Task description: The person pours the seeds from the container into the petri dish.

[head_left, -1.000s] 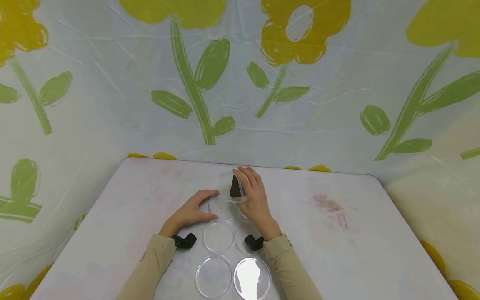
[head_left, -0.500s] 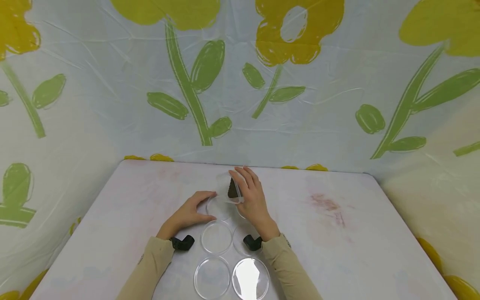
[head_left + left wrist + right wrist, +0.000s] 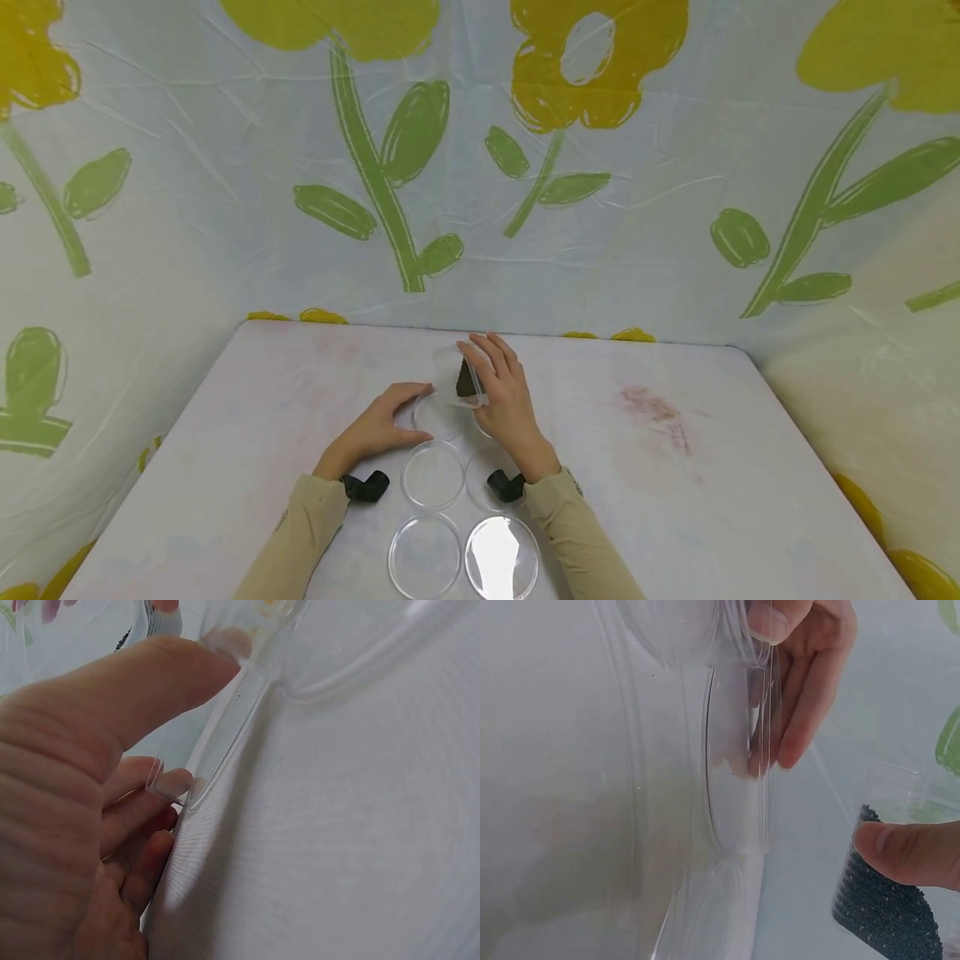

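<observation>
My right hand (image 3: 510, 408) grips a clear plastic container (image 3: 447, 365) above the far dishes. Dark, fine granules (image 3: 889, 907) are heaped against the side of the container nearest the palm, and the container is tilted to the left. Below its lower edge lies a clear petri dish (image 3: 435, 419), in the far left spot of the group. Thumb and fingers of my left hand (image 3: 378, 427) hold this dish from its left side; in the left wrist view the thumb (image 3: 172, 682) lies at its rim. No granules can be made out in that dish.
Several more clear round dishes stand close together in two columns, among them a middle left dish (image 3: 433, 475), a front left dish (image 3: 425, 556) and a front right dish (image 3: 502, 556) with a bright reflection. A pale cloth covers the table (image 3: 637, 517); a flowered curtain (image 3: 600, 275) hangs behind.
The head view has shifted slightly, moving everything a little to the left. Both hands keep their places at the dish and container; the dark granules look slightly narrower in the container.
</observation>
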The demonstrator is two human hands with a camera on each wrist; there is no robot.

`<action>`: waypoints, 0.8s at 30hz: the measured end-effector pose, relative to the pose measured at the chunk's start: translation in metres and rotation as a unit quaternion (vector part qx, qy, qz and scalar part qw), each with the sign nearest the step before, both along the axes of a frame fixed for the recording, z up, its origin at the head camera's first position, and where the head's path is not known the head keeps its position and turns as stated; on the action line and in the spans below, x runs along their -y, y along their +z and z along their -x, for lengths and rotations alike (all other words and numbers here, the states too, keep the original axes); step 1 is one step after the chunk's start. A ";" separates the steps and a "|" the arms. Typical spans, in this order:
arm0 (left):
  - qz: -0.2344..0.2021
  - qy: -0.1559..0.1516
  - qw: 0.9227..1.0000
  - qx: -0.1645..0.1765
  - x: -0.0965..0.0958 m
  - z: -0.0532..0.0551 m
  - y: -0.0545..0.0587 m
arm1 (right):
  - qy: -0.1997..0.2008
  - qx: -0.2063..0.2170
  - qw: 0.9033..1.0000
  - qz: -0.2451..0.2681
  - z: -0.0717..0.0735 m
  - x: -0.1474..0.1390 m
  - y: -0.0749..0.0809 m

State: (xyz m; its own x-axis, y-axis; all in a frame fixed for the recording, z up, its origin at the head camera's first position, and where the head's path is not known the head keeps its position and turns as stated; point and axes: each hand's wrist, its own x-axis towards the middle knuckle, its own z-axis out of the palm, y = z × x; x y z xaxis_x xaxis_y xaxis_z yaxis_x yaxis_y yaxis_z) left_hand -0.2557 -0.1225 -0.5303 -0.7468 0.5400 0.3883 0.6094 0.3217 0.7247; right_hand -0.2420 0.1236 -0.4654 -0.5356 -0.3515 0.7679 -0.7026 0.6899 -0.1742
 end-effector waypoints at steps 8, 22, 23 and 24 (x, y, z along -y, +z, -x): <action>0.009 0.008 1.000 0.018 0.000 0.002 -0.001 | -0.002 -0.001 1.000 -0.005 -0.002 0.001 0.002; 0.012 0.015 0.999 0.035 0.001 0.002 -0.003 | -0.006 -0.040 0.999 -0.018 -0.002 0.004 0.000; 0.013 0.015 0.999 0.038 0.001 0.002 -0.003 | -0.006 -0.042 0.999 -0.019 -0.002 0.004 0.000; 0.014 0.015 0.999 0.040 0.001 0.002 -0.004 | -0.006 -0.043 0.999 -0.020 -0.002 0.004 0.000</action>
State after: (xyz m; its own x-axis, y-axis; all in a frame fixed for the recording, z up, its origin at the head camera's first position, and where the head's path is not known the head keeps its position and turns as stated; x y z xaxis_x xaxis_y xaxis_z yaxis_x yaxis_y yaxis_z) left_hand -0.2579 -0.1234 -0.5339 -0.7914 0.5262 0.3111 0.5391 0.3610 0.7610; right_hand -0.2396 0.1193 -0.4654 -0.4729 -0.3773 0.7963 -0.7058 0.7031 -0.0860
